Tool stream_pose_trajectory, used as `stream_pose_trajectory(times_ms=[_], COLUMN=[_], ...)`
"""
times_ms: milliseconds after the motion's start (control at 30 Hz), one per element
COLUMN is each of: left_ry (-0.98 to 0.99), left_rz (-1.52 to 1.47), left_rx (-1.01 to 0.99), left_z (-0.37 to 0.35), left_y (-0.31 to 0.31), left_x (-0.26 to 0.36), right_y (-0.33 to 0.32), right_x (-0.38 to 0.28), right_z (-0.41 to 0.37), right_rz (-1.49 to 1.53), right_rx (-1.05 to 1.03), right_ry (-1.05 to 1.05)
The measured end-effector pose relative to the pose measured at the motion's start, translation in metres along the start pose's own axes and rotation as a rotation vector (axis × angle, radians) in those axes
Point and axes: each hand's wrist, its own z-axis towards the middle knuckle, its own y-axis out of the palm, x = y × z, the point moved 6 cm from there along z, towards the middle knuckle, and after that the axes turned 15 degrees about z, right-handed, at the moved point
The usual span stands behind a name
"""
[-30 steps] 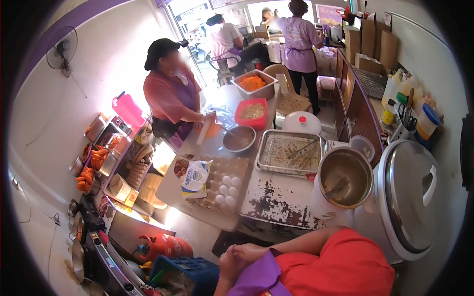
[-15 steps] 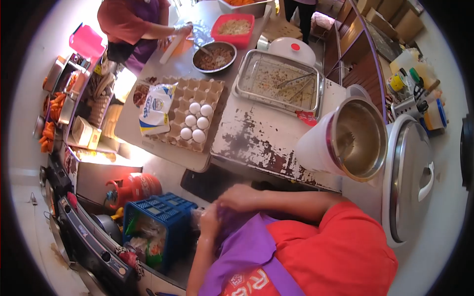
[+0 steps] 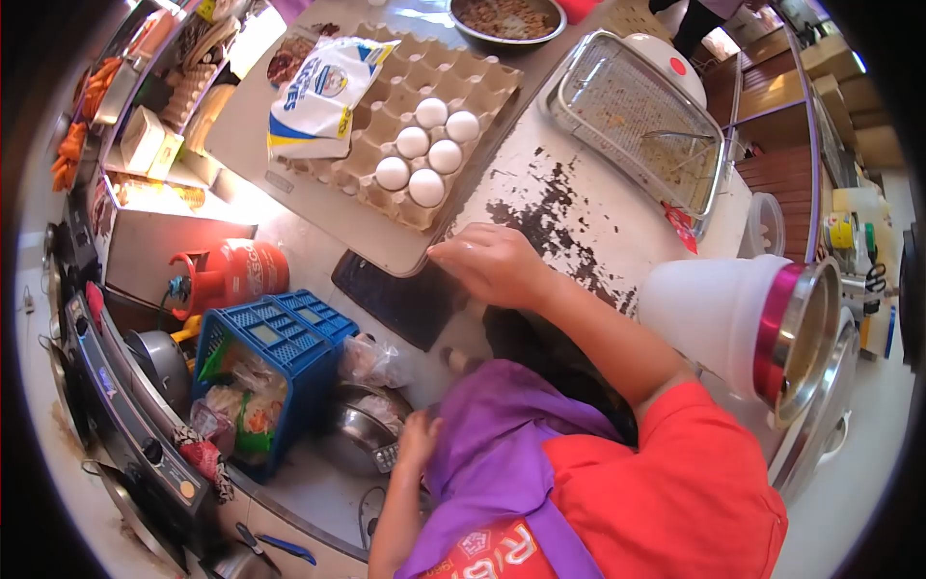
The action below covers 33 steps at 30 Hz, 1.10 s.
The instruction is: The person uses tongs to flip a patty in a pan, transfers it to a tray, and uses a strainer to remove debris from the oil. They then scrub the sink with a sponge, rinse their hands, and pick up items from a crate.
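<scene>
My right hand [image 3: 490, 264] is raised near the corner of the white table [image 3: 386, 253], fingers stretched out and nothing visible in them. Lower down, my left hand [image 3: 419, 440] hangs open beside my purple apron [image 3: 487, 415], close to a metal pot [image 3: 357, 434] on the floor; it holds nothing that I can see. Beyond the right hand lies a cardboard egg tray [image 3: 386, 198] with several white eggs [image 3: 425, 187] in it. A white, blue and yellow pack of gloves [image 3: 328, 96] rests on the tray's left part.
Right of the tray is a peeling white surface [image 3: 579, 207] with a wire-racked metal tray [image 3: 641, 125] and tongs. A white bucket [image 3: 709, 299] with a steel bowl stands at right. A blue crate [image 3: 280, 338], red gas cylinder [image 3: 236, 273] and stove [image 3: 130, 396] are at left.
My hands, together in front of the apron before, are now apart: the right went up toward the table corner, the left down. The view has shifted, so the table and eggs appear nearer.
</scene>
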Motion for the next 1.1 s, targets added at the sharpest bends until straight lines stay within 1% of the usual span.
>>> stream_pose_trajectory(times_ms=[33,67,133,167,267,367,433,500,567,633,733,867,933,967,1000,1033,1100], left_ry=[0.018,0.036,0.047,0.05,-0.032,-0.137,-0.178,-0.206,-0.228,-0.265,-0.312,-0.312,-0.253,-0.225,-0.119,-0.008,0.121], left_rz=[-0.026,-0.053,-0.04,-0.034,-0.068,-0.196,-0.192,-0.212,-0.252,-0.271,-0.244,-0.263,-0.194,-0.158,-0.107,-0.027,-0.05], left_rx=[-0.102,-0.203,-0.205,-0.201,-0.255,-0.27,-0.227,-0.165,-0.083,-0.058,0.036,0.178,0.209,0.224,0.222,0.26,0.242], left_z=[0.003,0.003,-0.006,-0.006,-0.005,0.011,0.018,0.025,0.031,0.038,0.048,0.062,0.067,0.07,0.077,0.083,0.097], left_y=[0.036,0.071,0.129,0.145,0.113,0.154,0.164,0.169,0.169,0.162,0.154,0.154,0.142,0.134,0.126,0.117,0.112], left_x=[0.0,0.001,0.0,0.001,0.022,0.0,-0.003,0.0,0.001,0.001,-0.001,-0.008,-0.003,-0.001,0.002,0.007,0.009], right_y=[0.002,0.004,0.009,0.013,0.025,0.051,0.092,0.145,0.174,0.179,0.188,0.217,0.236,0.247,0.26,0.274,0.3], right_x=[0.0,0.002,0.007,0.01,0.021,0.018,0.034,0.069,0.093,0.112,0.133,0.193,0.216,0.222,0.23,0.239,0.25], right_z=[-0.002,-0.004,-0.008,-0.008,-0.012,-0.031,-0.083,-0.167,-0.255,-0.331,-0.348,-0.352,-0.351,-0.348,-0.353,-0.359,-0.371], right_rz=[0.009,0.027,0.067,0.043,-0.015,0.202,0.358,0.239,-0.053,-0.328,-0.449,-0.409,-0.409,-0.437,-0.412,-0.387,-0.321], right_rx=[0.022,0.037,0.066,0.014,-0.113,-0.065,-0.032,-0.301,-0.787,-1.159,-1.28,-1.306,-1.298,-1.311,-1.344,-1.374,-1.413], right_ry=[-0.003,0.037,0.107,0.099,0.101,0.155,0.453,0.617,0.871,0.959,0.722,0.787,0.845,0.825,0.815,0.805,0.752])
